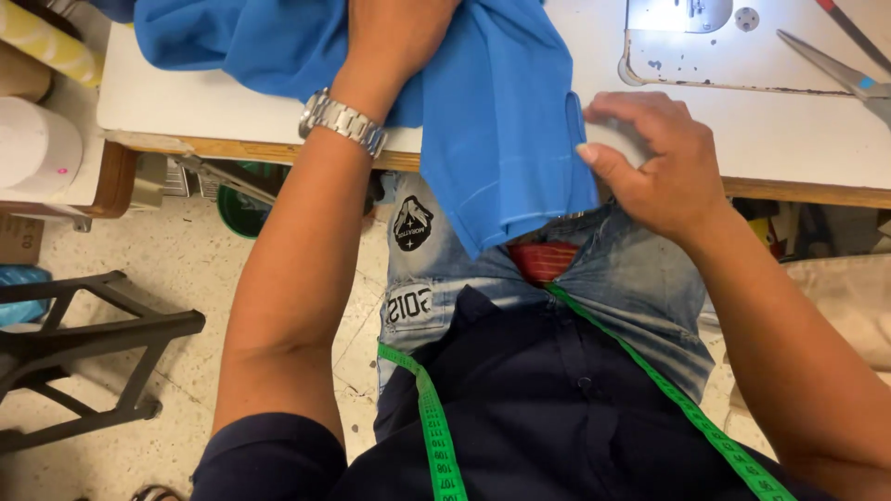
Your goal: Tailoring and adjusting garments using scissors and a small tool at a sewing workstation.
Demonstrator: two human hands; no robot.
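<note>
Looks like early days here: the blue fabric (pixel 492 121) is draping off the white table (pixel 232 111) edge at upper centre, not under the sewing machine (pixel 733 37) yet. Left hand (pixel 394 32) is pressing it flat up top, right hand (pixel 654 162) is pinching its right edge.

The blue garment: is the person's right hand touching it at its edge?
Touching. In the head view, the right hand has its thumb and fingertips pressed against the folded edge of the blue garment, with no gap between them, at the edge of the white sewing table.
</note>
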